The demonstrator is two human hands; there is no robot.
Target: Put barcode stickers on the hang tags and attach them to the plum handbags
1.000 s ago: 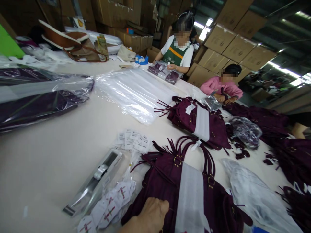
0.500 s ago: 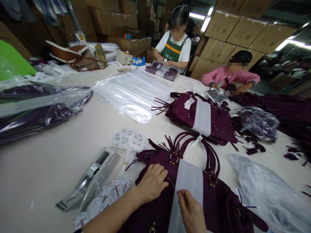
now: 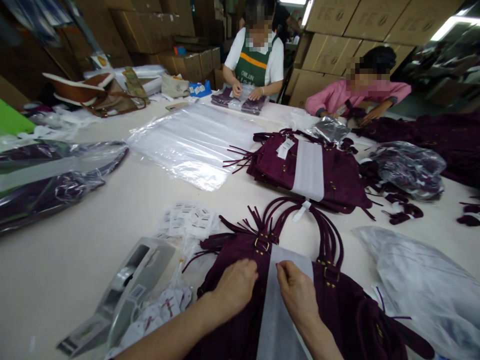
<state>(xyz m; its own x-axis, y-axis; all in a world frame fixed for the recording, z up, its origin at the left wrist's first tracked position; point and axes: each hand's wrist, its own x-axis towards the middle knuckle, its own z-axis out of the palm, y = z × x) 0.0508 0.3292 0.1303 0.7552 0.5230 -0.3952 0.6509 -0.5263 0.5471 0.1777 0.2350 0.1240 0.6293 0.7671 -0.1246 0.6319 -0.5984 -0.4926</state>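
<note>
A dark purple handbag [image 3: 232, 250] lies flat before me, with a white paper band [image 3: 279, 295] around its middle. Its looped handles [image 3: 326, 225] point away from me, and a small white tag [image 3: 301, 211] hangs at one of them. Over the bag's left part, beside the band, my left hand [image 3: 237, 280] is closed. Just across from it, above the band, my right hand [image 3: 296, 287] is closed too, thumb and fingers pressed together. Whatever sits between the fingers of either hand is hidden or too thin to name.
At left stand a grey tape dispenser [image 3: 127, 285], white hang tags [image 3: 165, 305] and barcode labels [image 3: 191, 217]. Beyond lie clear plastic bags [image 3: 198, 142] and another banded purple bag stack [image 3: 273, 165]. Plastic wrap [image 3: 420, 280] lies right. Two co-workers [image 3: 258, 65] sit opposite.
My hands have risen slightly and the fingers have curled in tighter; a thin line seen between them before no longer shows. The view has shifted. A co-worker's hands now rest on a wrapped bag.
</note>
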